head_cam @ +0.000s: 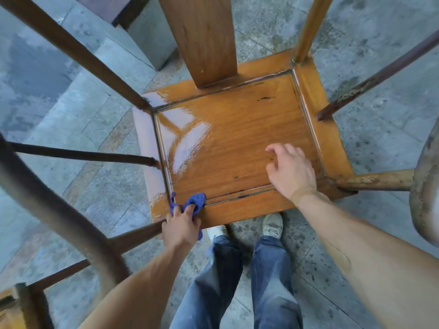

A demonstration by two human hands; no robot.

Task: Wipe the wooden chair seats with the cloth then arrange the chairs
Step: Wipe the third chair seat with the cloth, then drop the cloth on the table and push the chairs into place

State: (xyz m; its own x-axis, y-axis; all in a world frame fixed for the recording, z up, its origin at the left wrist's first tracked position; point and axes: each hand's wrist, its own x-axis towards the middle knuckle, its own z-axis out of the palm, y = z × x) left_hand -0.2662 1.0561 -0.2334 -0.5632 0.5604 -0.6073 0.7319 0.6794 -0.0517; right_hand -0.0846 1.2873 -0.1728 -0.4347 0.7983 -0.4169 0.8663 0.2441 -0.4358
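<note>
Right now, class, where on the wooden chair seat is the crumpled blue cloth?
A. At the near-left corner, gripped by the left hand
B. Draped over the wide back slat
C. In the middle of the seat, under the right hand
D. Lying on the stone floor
A: the crumpled blue cloth sits at the wooden chair seat's near-left corner, gripped by the left hand, while the right hand holds nothing.

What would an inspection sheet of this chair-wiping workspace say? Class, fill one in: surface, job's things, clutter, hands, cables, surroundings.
Surface: wooden chair seat, glossy and wet-looking at its left side.
Job's things: blue cloth on the seat's front left corner.
Clutter: nothing seen.
Hands: left hand grips the cloth; right hand over the seat, fingers loosely bent, holding nothing.
Cables: nothing seen.
Surroundings: stained stone floor; another chair's corner at lower left.
</note>
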